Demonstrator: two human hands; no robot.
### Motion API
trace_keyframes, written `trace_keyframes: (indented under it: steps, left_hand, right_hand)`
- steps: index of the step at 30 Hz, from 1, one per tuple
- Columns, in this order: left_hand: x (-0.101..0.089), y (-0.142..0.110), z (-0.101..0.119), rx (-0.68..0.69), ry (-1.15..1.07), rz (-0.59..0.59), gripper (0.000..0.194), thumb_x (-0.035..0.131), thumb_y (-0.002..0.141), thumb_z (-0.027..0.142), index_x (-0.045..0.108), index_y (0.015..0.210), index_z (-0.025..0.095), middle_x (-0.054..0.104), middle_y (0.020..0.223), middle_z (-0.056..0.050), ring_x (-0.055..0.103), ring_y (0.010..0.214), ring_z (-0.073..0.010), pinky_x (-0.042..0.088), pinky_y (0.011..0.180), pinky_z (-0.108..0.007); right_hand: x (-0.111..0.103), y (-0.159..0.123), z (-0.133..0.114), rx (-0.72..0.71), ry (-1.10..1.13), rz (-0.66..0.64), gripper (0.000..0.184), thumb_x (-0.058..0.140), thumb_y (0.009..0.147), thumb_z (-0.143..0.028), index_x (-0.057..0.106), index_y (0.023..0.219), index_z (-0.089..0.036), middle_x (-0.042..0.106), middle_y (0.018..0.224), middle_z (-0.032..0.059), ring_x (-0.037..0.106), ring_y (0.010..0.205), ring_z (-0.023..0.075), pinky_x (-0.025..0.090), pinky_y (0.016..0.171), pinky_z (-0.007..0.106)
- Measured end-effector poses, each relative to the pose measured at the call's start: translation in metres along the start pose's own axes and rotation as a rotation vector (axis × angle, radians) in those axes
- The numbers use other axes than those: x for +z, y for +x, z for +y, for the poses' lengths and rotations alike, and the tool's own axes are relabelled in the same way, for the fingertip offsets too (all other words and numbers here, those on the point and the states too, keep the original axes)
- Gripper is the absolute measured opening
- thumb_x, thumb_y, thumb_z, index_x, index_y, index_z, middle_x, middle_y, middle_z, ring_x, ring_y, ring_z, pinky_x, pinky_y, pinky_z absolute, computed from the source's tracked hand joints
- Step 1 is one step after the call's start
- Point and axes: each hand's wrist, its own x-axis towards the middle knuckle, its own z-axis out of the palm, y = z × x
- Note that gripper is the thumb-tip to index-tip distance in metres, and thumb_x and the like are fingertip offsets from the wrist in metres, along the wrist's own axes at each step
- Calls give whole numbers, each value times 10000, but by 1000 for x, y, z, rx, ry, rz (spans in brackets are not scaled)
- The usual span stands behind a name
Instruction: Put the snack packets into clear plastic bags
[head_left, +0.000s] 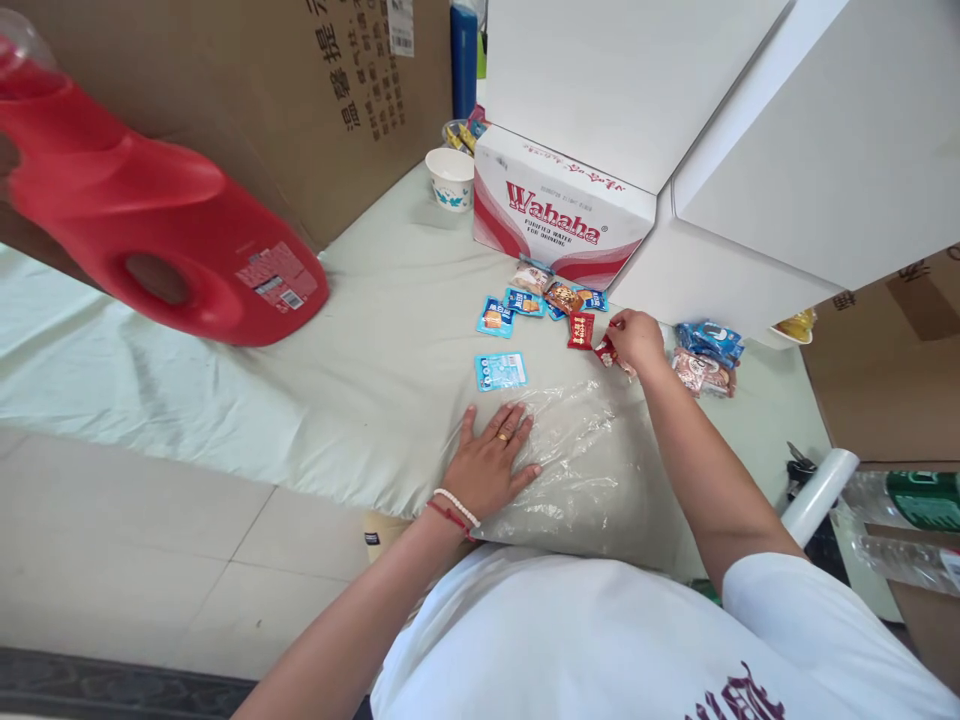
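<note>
My left hand lies flat with fingers spread on a clear plastic bag at the table's near edge. Just beyond its fingertips is a light blue packet. My right hand is closed, its fingertips on a small red snack packet. Beside that sits another red packet. Several small snack packets are grouped further back, among them blue ones and a brown one. To the right of my right wrist lie a blue snack packet and a pinkish one.
A Wahaha water carton stands at the back against white boxes. Left of it is a paper cup. A big red jug rises at the left, before a brown cardboard box. Plastic bottles lie at right.
</note>
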Motion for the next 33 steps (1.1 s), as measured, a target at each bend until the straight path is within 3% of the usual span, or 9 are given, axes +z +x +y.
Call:
trace_keyframes:
  steps: [4, 9, 11, 14, 18, 22, 26, 29, 33]
  left_hand:
    - [0, 0, 0, -5, 6, -1, 686, 379, 1001, 603, 356, 1593, 257, 343, 1664, -103, 296, 1550, -306, 49, 1255, -669]
    - [-1, 0, 1, 3, 7, -3, 677, 358, 1010, 597, 358, 1590, 248, 347, 1661, -103, 300, 1548, -291, 47, 1255, -668]
    - [-1, 0, 0, 5, 13, -5, 677, 372, 1006, 595, 366, 1588, 249, 347, 1661, -108, 297, 1549, -297, 48, 1257, -661]
    - [-2, 0, 1, -3, 19, -11, 673, 377, 1006, 589, 368, 1587, 250, 343, 1662, -112, 294, 1551, -295, 27, 1261, -645]
    - [-1, 0, 2, -18, 17, -5, 701, 368, 1000, 612, 351, 1595, 242, 330, 1667, -114, 288, 1554, -294, 20, 1265, -636]
    - [1, 1, 1, -37, 5, 16, 746, 370, 992, 625, 318, 1608, 207, 308, 1673, -125, 274, 1560, -297, 0, 1269, -632]
    - [1, 8, -4, -53, 5, 17, 745, 370, 1000, 595, 290, 1616, 184, 317, 1665, -150, 282, 1557, -309, -17, 1263, -640]
    - [-1, 14, -8, -65, 13, 10, 699, 353, 1018, 541, 289, 1614, 180, 320, 1662, -157, 303, 1549, -303, 8, 1261, -648]
    - [-10, 5, -8, -81, 68, 73, 606, 395, 1022, 442, 367, 1581, 208, 305, 1674, -145, 242, 1572, -314, 32, 1261, -652]
  right_hand:
    - [10, 8, -23, -99, 57, 47, 481, 624, 919, -370, 583, 1374, -221, 638, 1311, 135, 656, 1115, 286, 499, 904, 347]
    - [33, -1, -44, 140, 87, 47, 903, 644, 838, -698, 432, 1462, -80, 546, 1345, 266, 644, 1138, 375, 522, 903, 429]
    - [40, -3, -47, 170, 82, 19, 876, 627, 835, -723, 494, 1401, -68, 573, 1309, 267, 627, 1169, 389, 516, 930, 448]
    - [44, 0, -50, 111, 38, -45, 650, 652, 878, -578, 580, 1329, -115, 601, 1302, 232, 612, 1203, 369, 502, 955, 434]
    - [25, -6, -37, 14, 25, -69, 438, 618, 910, -394, 631, 1281, -161, 645, 1253, 188, 639, 1124, 330, 494, 897, 371]
    - [-16, -50, -7, -347, 96, -58, 466, 688, 855, -344, 637, 1288, -181, 661, 1197, 127, 635, 1045, 291, 473, 892, 332]
    - [-26, -115, 6, -723, 109, -299, 507, 738, 831, -290, 626, 1319, -209, 651, 1170, 91, 619, 1071, 260, 464, 928, 315]
    - [0, -148, 1, -743, 31, -409, 502, 740, 849, -270, 621, 1334, -219, 633, 1198, 110, 609, 1115, 271, 481, 912, 331]
    - [26, -168, 5, -662, 110, -372, 758, 799, 830, -334, 468, 1501, -216, 504, 1444, 162, 524, 1294, 326, 492, 990, 417]
